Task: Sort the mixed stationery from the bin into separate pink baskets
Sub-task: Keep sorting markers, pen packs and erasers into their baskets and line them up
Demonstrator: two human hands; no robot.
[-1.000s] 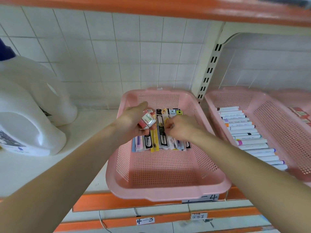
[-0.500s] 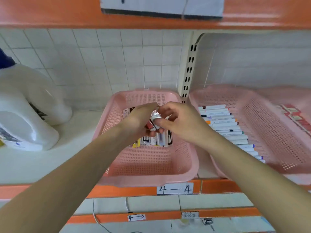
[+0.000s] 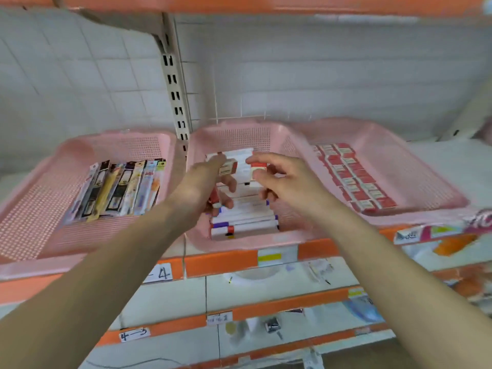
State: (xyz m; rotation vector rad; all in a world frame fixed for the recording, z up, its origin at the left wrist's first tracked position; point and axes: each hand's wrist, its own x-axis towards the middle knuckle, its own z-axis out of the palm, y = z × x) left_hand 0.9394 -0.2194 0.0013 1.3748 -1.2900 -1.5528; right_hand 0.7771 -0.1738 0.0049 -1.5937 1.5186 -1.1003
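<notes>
**A:** What's changed?

**B:** The view has swung right. Both grips were over the pen basket (image 3: pixel 40 195) a moment ago and are now above the marker basket (image 3: pixel 239 242), mid-frame.

**A:** What are they holding?

**B:** The right grip (image 3: pixel 287 182) pinches one eraser (image 3: pixel 258 168) between thumb and fingertips. The left grip (image 3: pixel 205 187) curls round more small boxes (image 3: pixel 228 167).

**A:** Meaning?

**B:** Likely that eraser goes next into the eraser basket (image 3: pixel 426 179), right of frame.

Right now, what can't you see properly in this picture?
Head view:
Print on the small red-and-white box pinched by the right hand: blurred.
How many boxes the left hand holds: hidden behind that hand.
White marker pens in the middle pink mesh basket: partly covered by both hands.
The mixed bin: out of frame.
</notes>
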